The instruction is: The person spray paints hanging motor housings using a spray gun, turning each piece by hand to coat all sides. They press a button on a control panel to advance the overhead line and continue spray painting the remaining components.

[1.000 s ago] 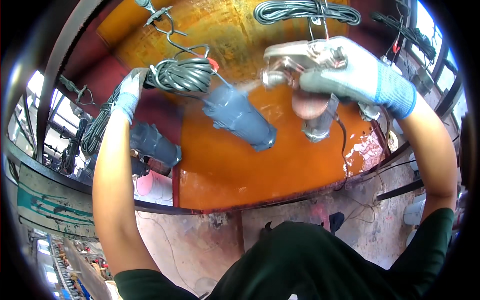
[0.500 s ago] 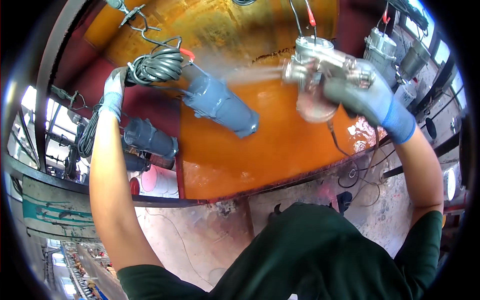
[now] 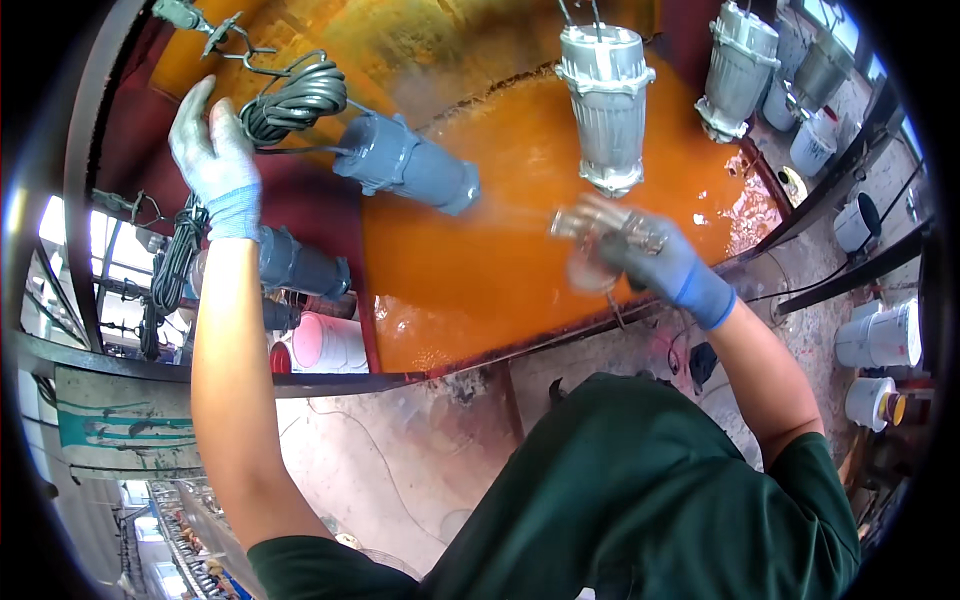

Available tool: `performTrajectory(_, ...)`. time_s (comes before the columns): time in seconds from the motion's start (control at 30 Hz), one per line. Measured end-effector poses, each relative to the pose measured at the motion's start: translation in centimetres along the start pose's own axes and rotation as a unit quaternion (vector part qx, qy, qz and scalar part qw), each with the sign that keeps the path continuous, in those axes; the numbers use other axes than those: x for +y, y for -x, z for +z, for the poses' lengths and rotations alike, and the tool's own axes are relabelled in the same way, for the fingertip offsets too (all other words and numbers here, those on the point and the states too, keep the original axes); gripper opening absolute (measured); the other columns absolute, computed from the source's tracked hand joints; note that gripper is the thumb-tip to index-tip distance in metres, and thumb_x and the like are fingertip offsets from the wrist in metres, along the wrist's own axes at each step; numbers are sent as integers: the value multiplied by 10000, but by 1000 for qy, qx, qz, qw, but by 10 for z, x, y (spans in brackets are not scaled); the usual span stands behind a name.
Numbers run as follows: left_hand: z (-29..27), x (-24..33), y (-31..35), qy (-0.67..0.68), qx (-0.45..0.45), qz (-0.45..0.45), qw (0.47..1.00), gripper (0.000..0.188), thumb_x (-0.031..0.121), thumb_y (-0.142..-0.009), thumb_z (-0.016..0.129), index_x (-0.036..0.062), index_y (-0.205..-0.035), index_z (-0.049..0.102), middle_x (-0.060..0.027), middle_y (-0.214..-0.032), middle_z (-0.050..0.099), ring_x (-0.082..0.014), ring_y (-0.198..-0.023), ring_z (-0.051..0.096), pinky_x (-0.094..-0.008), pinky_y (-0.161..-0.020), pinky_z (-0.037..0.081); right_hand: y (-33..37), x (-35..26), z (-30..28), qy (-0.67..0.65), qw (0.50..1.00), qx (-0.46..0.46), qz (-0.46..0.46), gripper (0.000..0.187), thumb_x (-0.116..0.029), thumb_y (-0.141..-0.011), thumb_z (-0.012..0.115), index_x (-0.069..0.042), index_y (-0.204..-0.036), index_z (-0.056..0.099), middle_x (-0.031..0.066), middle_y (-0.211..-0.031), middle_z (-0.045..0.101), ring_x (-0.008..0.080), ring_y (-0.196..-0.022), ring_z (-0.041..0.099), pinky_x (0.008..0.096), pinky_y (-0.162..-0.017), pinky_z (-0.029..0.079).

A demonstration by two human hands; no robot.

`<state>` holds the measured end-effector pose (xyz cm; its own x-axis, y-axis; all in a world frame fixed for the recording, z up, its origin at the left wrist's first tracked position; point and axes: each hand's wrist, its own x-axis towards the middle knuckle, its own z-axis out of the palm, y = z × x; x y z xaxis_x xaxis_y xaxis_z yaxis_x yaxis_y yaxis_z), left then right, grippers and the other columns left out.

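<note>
In a blue-cuffed work glove, my right hand (image 3: 662,268) grips a metal spray gun (image 3: 592,222), slightly blurred by motion. A faint mist leaves its nozzle toward the lower end of a blue-grey cylindrical pump (image 3: 408,165), which hangs tilted with a wet, glossy surface. Beside the pump's coiled dark cable (image 3: 296,98), my gloved left hand (image 3: 212,150) is raised, thumb and fingers apart, holding nothing. To the right of the pump hangs a bare silver pump (image 3: 606,110), upright and apart from both hands.
Behind the pumps is a booth wall and basin coated in wet orange liquid (image 3: 520,290). Another silver pump (image 3: 738,70) hangs at the right, more coated pumps (image 3: 300,268) at the left. A dark metal frame (image 3: 85,170) edges the left; white buckets (image 3: 880,335) stand at right.
My left hand has let go near the cable coil and opened. My right hand has brought the spray gun down and left. The blue-grey pump has swung left; the silver pump is now unobstructed.
</note>
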<state>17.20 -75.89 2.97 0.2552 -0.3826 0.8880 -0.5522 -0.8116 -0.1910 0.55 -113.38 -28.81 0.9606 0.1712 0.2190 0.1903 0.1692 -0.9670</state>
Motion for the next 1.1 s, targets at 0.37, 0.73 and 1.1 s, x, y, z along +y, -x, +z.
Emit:
performTrajectory(0.37, 3, 65, 11, 28, -247, 16, 968, 494, 273, -1018, 647, 80, -1471, 605, -180, -1448, 609, -336, -1325, 584, -448, -1149, 441, 7, 31, -15, -23, 989, 103, 99, 191, -211, -1007, 718, -51, -1104, 680, 41, -756, 666, 88, -567, 623, 282, -507, 519)
performTrajectory(0.73, -35, 72, 21, 181, -252, -153, 938, 548, 243, -1065, 466, -16, -1546, 502, -181, -1498, 561, -254, -1320, 592, -386, -1159, 448, 14, 28, -48, 108, 992, -59, 41, 224, -149, -975, 696, -22, -1158, 673, 106, -800, 711, 228, -705, 730, 351, -665, 572)
performTrajectory(1.1, -66, 29, 51, 173, -178, -215, 945, 494, 280, -1135, 415, -6, -1523, 526, -175, -1541, 546, -265, -1396, 543, -395, -1189, 410, -58, -63, -51, 271, 954, -117, 48, 266, -271, -975, 685, -65, -1143, 681, 120, -815, 762, 225, -784, 783, 396, -805, 607)
